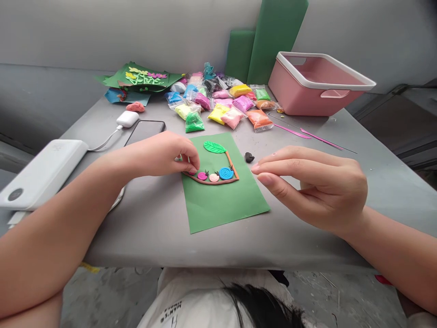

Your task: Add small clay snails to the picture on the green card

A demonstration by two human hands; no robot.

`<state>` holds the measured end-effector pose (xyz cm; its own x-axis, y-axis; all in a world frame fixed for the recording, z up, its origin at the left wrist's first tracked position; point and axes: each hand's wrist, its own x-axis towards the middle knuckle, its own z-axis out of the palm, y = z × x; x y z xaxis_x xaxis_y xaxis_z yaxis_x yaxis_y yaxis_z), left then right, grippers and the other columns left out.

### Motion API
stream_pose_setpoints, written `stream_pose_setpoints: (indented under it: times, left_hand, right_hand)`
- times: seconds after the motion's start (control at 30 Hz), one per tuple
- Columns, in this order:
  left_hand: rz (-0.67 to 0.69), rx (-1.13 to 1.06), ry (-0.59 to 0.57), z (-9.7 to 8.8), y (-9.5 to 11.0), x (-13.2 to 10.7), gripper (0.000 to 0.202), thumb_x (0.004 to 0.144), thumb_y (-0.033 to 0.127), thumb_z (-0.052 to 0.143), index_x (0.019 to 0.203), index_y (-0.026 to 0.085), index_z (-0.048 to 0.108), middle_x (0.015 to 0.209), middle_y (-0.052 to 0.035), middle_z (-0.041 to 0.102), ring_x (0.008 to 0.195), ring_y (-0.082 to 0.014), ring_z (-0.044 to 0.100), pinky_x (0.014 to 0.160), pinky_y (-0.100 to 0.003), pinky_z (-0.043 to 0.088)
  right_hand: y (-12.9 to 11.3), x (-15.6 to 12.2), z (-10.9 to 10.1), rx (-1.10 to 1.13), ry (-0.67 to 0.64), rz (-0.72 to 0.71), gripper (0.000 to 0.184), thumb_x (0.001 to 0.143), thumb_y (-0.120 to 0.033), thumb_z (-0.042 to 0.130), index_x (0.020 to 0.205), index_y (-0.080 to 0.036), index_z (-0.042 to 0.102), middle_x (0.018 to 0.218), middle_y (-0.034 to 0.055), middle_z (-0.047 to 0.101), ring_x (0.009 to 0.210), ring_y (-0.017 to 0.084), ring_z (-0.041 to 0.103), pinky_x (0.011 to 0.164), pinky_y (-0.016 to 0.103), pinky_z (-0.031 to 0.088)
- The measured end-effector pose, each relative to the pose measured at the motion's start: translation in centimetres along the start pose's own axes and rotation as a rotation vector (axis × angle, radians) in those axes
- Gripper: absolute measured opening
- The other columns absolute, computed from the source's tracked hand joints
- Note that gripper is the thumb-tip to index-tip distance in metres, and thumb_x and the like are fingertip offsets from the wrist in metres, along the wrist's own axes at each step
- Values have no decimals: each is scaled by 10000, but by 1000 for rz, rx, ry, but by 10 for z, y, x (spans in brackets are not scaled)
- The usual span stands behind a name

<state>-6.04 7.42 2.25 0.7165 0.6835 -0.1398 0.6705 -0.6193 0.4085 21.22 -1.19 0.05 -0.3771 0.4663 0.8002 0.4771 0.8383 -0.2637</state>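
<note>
A green sheet of paper point(225, 209) carries a clay picture: a brown curved strip point(214, 183), an orange stem point(231, 163), a green leaf point(214, 146) and small spiral discs, among them a blue one point(226, 173), a pale pink one point(214, 177) and a magenta one point(202, 176). My left hand point(174, 154) is closed at the picture's left end, its fingertips down by another magenta disc that they partly cover. To the right of the paper, my right hand point(310, 187) hovers with thumb and forefinger brought together; anything between them is too small to make out. A black clay lump point(249, 157) lies near its fingertips.
Several bags of coloured clay point(221, 102) lie at the back. A pink basket point(317, 86) stands back right, with thin pink tools point(293, 132) in front. On the left are a power bank point(44, 173), a white case point(127, 119), a phone point(145, 131) and green paper crafts point(143, 77).
</note>
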Motion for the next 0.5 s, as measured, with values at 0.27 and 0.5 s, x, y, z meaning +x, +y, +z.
stream_pose_setpoints:
  times: [0.27, 0.5]
  left_hand:
    - [-63, 18, 31, -2, 0, -3, 257, 880, 306, 533, 1001, 273, 758, 938, 1, 775, 808, -178, 653, 698, -255, 427]
    - [-167, 29, -6, 3, 4, 0, 199, 860, 420, 581, 812, 240, 652, 747, 0, 683, 650, -163, 562, 578, -270, 346]
  right_hand:
    - [0, 0, -1, 22, -7, -5, 174, 880, -125, 683, 892, -289, 741, 794, 1, 764, 706, 181, 734, 607, 298, 638]
    - [-1, 1, 0, 25, -3, -12, 192, 862, -95, 696, 889, -281, 733, 789, -4, 760, 704, 171, 730, 607, 291, 631]
